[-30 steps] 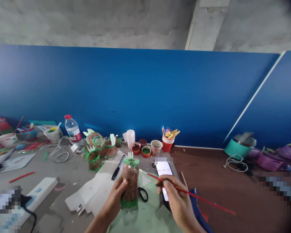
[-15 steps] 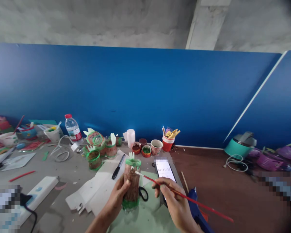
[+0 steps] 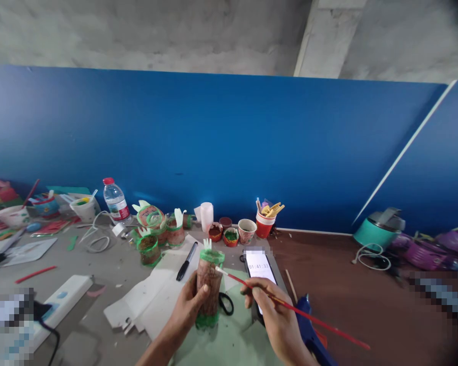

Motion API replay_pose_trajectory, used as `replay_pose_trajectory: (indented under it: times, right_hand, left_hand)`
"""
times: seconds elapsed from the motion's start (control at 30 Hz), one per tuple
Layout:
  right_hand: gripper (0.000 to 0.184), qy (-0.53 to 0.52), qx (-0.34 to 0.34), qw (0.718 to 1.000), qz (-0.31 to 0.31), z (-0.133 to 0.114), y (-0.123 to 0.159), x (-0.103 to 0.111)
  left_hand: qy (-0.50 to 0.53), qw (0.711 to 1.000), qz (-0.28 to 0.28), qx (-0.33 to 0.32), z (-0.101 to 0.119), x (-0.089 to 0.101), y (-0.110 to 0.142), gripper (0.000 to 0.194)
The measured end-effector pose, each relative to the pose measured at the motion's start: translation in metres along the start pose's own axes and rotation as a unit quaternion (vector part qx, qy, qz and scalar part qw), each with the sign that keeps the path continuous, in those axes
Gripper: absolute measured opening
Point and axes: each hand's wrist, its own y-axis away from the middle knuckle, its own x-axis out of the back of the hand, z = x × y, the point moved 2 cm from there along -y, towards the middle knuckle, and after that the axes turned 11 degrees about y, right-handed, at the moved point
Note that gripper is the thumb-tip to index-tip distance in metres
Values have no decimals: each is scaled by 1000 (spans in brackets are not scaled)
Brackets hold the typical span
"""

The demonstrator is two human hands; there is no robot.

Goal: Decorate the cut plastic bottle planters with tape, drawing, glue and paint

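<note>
My left hand (image 3: pixel 193 302) is wrapped round a brown painted bottle (image 3: pixel 208 282) with green bands at top and bottom and pale strips sticking up from its top. It stands roughly upright over a pale green sheet (image 3: pixel 232 340). A red paintbrush (image 3: pixel 290 305) is pinched in my right hand (image 3: pixel 273 310), its white tip at the bottle's upper right side, just below the green band. Whether the bristles touch the surface I cannot tell. Black-handled scissors (image 3: pixel 226 304) lie right behind the bottle. Small paint cups, one brown (image 3: pixel 215 232) and one green (image 3: pixel 230 236), stand beyond it.
A phone (image 3: pixel 259 274) showing a timer lies beside my right hand, with a blue glue gun (image 3: pixel 309 330) to its right. White paper (image 3: pixel 145 295) and a black marker (image 3: pixel 187 262) are on the left. Several green-and-brown pots, a water bottle (image 3: pixel 115 201) and cups line the blue partition (image 3: pixel 229 142).
The painted bottle has turned slightly in my left hand and stands a little more upright. The brush tip has shifted slightly upward and right along it.
</note>
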Motion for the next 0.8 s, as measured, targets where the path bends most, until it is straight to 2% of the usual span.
replay_pose_trajectory:
  times: [0.17,0.33,0.47,0.63,0.8]
  right_hand:
    - [23,2,-14,1000,14,5,0,3]
    - [24,5,-20,1000,-2,6,-1,3]
    - [23,18,-22,1000,10,6,-2,4]
    - [25,10,-21,1000,-6,6,-2,4]
    - [26,13,-24,999,24,6,-3,7]
  left_hand:
    - [8,1000,9,-6,-1,0,-2,65]
    - [8,1000,25,3,1,-2,-2,69]
    - [14,999,43,9,2,-2,-2,71]
    - [11,999,41,16,5,-5,-1,70]
    - [23,998,51,20,8,-6,2,67]
